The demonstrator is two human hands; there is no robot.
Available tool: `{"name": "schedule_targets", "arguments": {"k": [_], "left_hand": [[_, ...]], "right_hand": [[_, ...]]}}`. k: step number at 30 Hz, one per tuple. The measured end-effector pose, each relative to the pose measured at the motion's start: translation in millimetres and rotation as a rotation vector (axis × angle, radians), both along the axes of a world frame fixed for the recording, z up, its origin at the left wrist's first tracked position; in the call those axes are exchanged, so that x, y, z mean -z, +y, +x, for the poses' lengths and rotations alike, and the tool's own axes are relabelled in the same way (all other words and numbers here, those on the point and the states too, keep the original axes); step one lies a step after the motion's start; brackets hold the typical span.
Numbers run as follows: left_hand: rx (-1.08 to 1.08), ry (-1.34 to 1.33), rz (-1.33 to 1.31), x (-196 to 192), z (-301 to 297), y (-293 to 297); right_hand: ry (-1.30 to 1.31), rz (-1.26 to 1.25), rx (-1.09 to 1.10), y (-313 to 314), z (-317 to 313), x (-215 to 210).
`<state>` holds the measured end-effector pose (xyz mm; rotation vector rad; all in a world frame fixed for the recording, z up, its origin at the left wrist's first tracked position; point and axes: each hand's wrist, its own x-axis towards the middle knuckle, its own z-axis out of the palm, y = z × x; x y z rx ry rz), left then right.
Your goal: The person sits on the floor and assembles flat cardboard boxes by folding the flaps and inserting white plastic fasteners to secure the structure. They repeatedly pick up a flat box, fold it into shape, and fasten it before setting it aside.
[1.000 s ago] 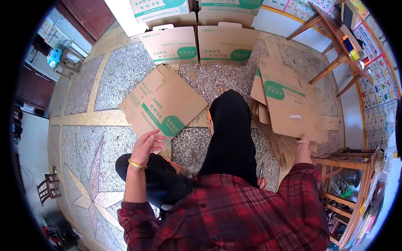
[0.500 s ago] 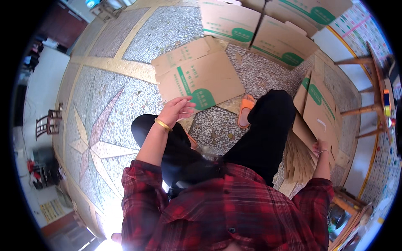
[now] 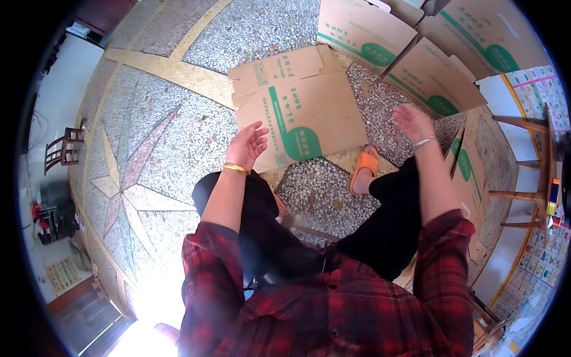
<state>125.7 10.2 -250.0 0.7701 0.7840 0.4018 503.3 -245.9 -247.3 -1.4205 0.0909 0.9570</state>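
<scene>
A flattened brown cardboard box (image 3: 336, 110) with green printing lies on the speckled floor in front of my feet. My left hand (image 3: 248, 146), a gold bangle at its wrist, hovers by the box's near left edge with loosely bent fingers and nothing in them. Over the floor to the right of this box is my right hand (image 3: 414, 125), a silver bracelet on its wrist. It is empty, and its fingers look slightly spread. Beside my right knee leans a stack of folded cardboard boxes (image 3: 470, 169), partly hidden by my right forearm.
Opened cardboard boxes (image 3: 363, 27) stand at the far right. A wooden stool (image 3: 523, 195) is against the right wall. A small wooden chair (image 3: 64, 147) stands by the left wall. My orange slippers (image 3: 364, 169) rest on the floor.
My right hand has left the folded stack and swung forward and left toward the flattened box. My left hand stays near that box. The whole view has shifted slightly.
</scene>
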Motion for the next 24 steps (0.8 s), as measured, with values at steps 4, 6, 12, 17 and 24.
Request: {"name": "schedule_targets", "arguments": {"k": [4, 6, 12, 17, 24], "left_hand": [[0.104, 0.088, 0.031, 10, 5, 5], [0.124, 0.126, 0.037, 14, 8, 9], [0.159, 0.17, -0.052, 19, 13, 17], [0.21, 0.192, -0.087, 25, 22, 23], [0.243, 0.193, -0.105, 26, 36, 27]], "right_hand": [[0.23, -0.092, 0.126, 50, -38, 123], [0.333, -0.158, 0.244, 64, -74, 168], [0.541, -0.262, 0.278, 51, -139, 255], [0.649, -0.395, 0.38, 50, -134, 297], [0.695, -0.377, 0.442, 65, -127, 319]]}}
